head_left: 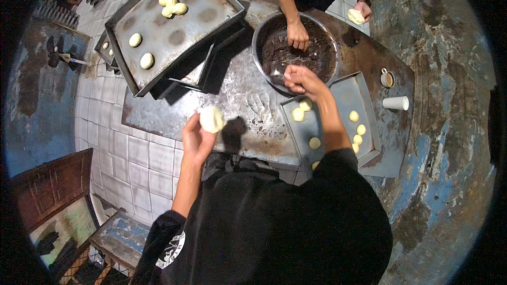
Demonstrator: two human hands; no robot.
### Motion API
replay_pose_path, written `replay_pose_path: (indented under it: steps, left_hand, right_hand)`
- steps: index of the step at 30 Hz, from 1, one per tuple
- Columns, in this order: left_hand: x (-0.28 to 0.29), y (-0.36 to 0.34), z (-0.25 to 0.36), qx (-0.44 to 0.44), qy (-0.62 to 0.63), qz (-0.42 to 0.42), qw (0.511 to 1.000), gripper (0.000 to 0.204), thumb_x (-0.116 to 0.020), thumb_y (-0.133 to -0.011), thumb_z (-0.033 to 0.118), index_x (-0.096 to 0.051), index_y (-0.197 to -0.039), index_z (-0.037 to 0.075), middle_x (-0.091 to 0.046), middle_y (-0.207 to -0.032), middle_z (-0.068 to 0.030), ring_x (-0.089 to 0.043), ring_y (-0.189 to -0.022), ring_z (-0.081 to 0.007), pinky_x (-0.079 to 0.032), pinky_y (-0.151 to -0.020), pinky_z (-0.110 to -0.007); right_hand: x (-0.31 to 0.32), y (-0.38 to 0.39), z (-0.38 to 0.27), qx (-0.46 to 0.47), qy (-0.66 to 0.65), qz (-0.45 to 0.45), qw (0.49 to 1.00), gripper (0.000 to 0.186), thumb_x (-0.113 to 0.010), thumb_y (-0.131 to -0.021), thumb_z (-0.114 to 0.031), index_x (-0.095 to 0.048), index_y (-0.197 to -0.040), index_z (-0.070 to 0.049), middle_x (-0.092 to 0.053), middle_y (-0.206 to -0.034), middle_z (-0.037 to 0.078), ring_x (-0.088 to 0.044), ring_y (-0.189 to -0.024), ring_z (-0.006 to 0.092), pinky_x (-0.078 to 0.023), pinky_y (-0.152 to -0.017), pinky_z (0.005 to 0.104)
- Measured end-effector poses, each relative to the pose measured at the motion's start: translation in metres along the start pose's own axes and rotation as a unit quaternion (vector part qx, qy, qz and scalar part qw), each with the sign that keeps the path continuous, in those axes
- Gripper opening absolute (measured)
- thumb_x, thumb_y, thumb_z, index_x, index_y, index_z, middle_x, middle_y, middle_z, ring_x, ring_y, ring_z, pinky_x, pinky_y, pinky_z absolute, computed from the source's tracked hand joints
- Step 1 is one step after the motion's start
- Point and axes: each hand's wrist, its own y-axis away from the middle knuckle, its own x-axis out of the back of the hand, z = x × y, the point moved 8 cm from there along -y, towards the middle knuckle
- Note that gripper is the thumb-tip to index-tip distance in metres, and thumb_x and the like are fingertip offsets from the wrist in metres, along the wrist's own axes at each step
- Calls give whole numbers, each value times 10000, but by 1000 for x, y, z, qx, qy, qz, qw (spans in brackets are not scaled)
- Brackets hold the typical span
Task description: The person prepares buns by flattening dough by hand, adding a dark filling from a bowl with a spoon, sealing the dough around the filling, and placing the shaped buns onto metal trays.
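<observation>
In my left hand [195, 140] is a flattened round of pale dough [212, 120], held up over the near left part of the table. My right hand [307, 82] reaches over the near rim of a large metal bowl [256, 47]. Its fingers are closed; a small shiny thing shows at the fingertips, too blurred to name. Dark brown crumbly filling [277, 47] lies in the bowl. A co-worker's hand [298, 36] dips into the same filling, while their other hand [363, 8] holds another dough round [356, 16].
Beneath my right forearm sits a metal tray [343, 95] with several dough balls. At the left, a dark baking tray [206, 16] bearing several dough balls tops a stack. A cup of brown drink [387, 79] and a white cup on its side [396, 103] are at the right.
</observation>
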Motion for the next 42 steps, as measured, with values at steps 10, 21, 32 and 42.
replay_pose_path:
  steps: [10, 21, 32, 42]
  left_hand:
    - [-80, -25, -102, 104, 35, -61, 992, 354, -492, -1077, 282, -568, -1227, -30, -676, -1215, -176, -637, -1172, -311, -466, -1094, -481]
    - [-109, 8, -119, 173, 3, -119, 978, 572, -551, -1021, 465, -537, -1269, -50, -625, -1314, -211, -590, -1245, -347, -423, -1115, -497]
    - [-79, 13, -78, 49, -500, -115, 857, 604, -583, -785, -167, -585, -1370, -18, -616, -1348, -78, -594, -1213, -203, -471, -1062, -348]
    - [-119, 50, -14, -243, -524, -38, 815, 453, -771, -826, -25, -684, -1270, -4, -691, -1151, -95, -646, -1074, -174, -541, -916, -301]
  right_hand:
    - [-99, 80, 123, 187, -4, 138, 973, 125, -689, -967, -83, -574, -919, -84, -533, -866, -55, -487, -829, 56, -429, -760, 241]
    - [-89, 108, 129, 204, 273, 408, 847, 303, -621, -983, -184, -625, -1179, 46, -691, -1142, 228, -651, -1077, 374, -504, -940, 431]
    - [-165, 127, 13, 317, 394, 257, 823, 762, -787, -769, 53, -487, -1461, -59, -577, -1385, 177, -615, -1219, 353, -517, -1001, 386]
    - [-201, 141, -46, 410, 318, 259, 815, 219, -741, -876, -72, -753, -1089, -21, -738, -1072, 171, -731, -927, 309, -576, -789, 357]
